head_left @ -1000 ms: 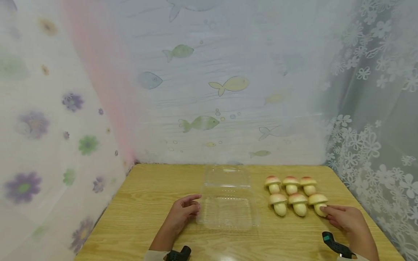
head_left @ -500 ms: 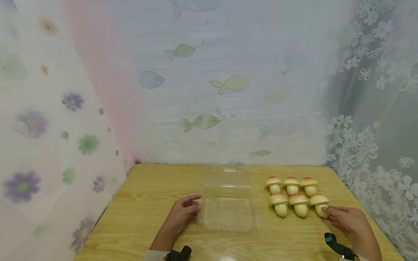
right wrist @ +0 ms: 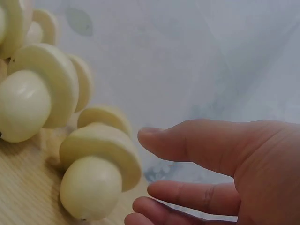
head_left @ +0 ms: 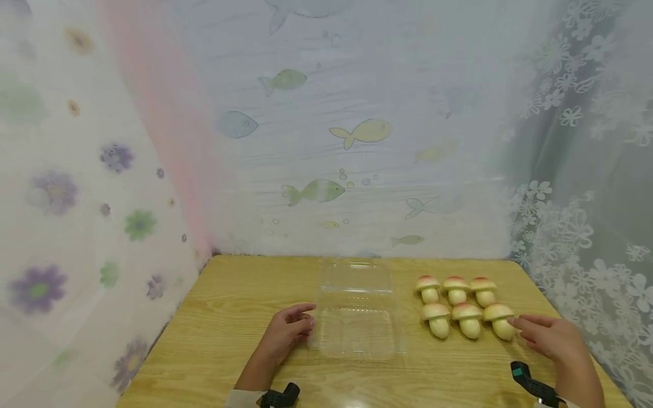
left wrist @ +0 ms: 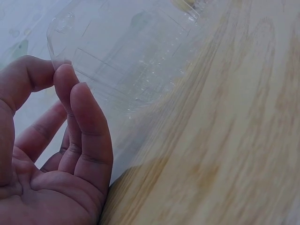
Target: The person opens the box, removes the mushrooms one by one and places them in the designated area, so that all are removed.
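A clear plastic clamshell box lies on the table with its lid folded back. My left hand pinches the box's left rim between thumb and fingertips, seen close in the left wrist view. Toy mushrooms with pale stems and reddish-yellow caps lie in two rows to the right of the box. Beside the front right mushroom is my right hand. In the right wrist view its thumb and fingers are apart, with a gap between them and the mushroom.
The wooden table ends at a fish-print curtain at the back. Flower-print curtains hang at the left and right. A dark camera mount sits on the right wrist.
My right hand has let go of the front right mushroom and drawn slightly right. The mushrooms and the box stay in place, and the left hand keeps its hold.
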A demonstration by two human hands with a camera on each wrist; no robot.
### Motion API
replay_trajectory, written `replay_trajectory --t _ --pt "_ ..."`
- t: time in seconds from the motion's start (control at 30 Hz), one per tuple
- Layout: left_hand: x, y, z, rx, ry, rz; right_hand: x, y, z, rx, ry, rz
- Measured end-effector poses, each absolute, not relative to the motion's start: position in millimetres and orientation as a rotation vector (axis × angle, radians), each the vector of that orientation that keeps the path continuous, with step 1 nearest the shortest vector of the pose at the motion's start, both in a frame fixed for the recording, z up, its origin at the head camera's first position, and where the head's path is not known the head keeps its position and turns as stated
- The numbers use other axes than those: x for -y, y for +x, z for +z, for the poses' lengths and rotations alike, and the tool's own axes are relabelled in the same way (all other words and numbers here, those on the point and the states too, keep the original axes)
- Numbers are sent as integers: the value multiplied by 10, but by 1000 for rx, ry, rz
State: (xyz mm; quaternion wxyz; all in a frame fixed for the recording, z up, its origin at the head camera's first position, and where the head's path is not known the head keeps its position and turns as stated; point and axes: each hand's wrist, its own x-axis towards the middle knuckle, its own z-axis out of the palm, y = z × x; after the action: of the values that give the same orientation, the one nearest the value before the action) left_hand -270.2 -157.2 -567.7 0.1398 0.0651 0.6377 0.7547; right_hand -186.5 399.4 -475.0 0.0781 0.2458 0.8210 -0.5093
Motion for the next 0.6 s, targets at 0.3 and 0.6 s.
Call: replay_trajectory --t 0.3,0.6 --pt "1546 -2750 -5676 -1849 227 2148 -3978 -1802 -4616 -2549 769 -1439" --pt "1602 -2749 -5521 -1954 193 2014 -3794 -1851 -4335 -2844 535 -1134"
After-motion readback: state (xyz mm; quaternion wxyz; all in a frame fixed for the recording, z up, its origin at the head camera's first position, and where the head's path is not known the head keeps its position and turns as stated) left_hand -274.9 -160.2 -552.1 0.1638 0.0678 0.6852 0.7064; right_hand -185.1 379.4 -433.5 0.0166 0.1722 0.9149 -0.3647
